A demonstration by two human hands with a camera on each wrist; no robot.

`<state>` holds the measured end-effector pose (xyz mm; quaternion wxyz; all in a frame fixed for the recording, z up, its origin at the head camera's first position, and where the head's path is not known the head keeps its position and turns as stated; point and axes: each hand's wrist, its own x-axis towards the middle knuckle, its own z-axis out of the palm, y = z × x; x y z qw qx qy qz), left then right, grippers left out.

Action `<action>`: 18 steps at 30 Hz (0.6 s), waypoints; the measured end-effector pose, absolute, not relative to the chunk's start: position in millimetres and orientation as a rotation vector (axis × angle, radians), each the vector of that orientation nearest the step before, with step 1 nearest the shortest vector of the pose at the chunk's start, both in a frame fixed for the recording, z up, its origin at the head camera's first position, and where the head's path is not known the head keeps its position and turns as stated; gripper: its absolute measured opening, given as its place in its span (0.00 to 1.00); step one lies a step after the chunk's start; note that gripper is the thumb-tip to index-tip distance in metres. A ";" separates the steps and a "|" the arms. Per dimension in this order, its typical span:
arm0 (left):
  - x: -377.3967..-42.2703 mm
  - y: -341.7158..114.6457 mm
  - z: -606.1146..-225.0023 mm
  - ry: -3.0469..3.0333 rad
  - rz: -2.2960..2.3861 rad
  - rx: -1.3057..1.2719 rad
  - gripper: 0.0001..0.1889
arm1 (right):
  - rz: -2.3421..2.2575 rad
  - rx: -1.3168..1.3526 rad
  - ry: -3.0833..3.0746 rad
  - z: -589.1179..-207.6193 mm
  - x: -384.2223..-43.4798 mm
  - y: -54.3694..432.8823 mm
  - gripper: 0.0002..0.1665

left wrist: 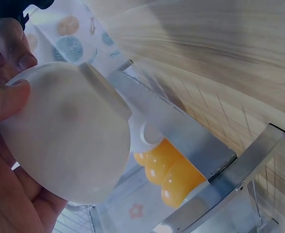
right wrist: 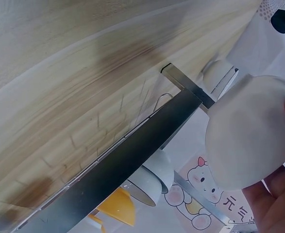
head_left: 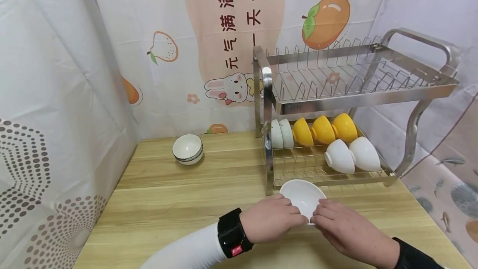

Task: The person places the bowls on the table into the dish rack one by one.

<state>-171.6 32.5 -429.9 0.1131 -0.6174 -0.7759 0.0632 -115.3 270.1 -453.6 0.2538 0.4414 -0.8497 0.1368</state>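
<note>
A white bowl point(head_left: 303, 196) is held by both hands in front of the dish rack point(head_left: 269, 136), its hollow side facing up in the head view. My left hand point(head_left: 274, 219) grips the near left of the rim, thumb on the outer wall. On the near right, my right hand point(head_left: 349, 229) holds the same rim, its fingertips close to the left hand's. Both wrist views show the bowl's outside and foot ring, above the wooden table point(left wrist: 239, 43). In the left wrist view the bowl point(left wrist: 69, 131) overlaps part of the rack.
Two stacked bowls point(head_left: 188, 148) with dark rims stand at the back left. On the rack's lower tier are several yellow bowls point(head_left: 323, 130), two white bowls point(head_left: 364, 155) and pale bowls point(head_left: 281, 134) at the left. The upper tier point(head_left: 347, 78) overhangs them. Printed curtains enclose the table.
</note>
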 end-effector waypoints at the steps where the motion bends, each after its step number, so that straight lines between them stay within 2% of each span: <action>1: -172.7 32.5 -429.7 -2.283 0.181 -1.812 0.12 | 0.372 1.201 -2.302 -454.0 -116.3 270.0 0.23; 9: -179.7 34.5 -430.3 -2.321 0.178 -1.780 0.14 | 0.390 1.152 -2.363 -456.2 -123.0 271.3 0.24; 14: -180.9 33.1 -429.1 -2.293 0.112 -1.663 0.21 | 0.479 1.083 -2.371 -459.2 -129.7 274.5 0.20; 17: -180.9 30.9 -427.0 -2.259 0.049 -1.589 0.28 | 0.579 0.918 -2.491 -458.6 -132.9 279.6 0.05; 18: -180.8 30.5 -426.5 -2.252 0.032 -1.574 0.31 | 0.628 0.843 -2.541 -458.1 -134.3 281.8 0.04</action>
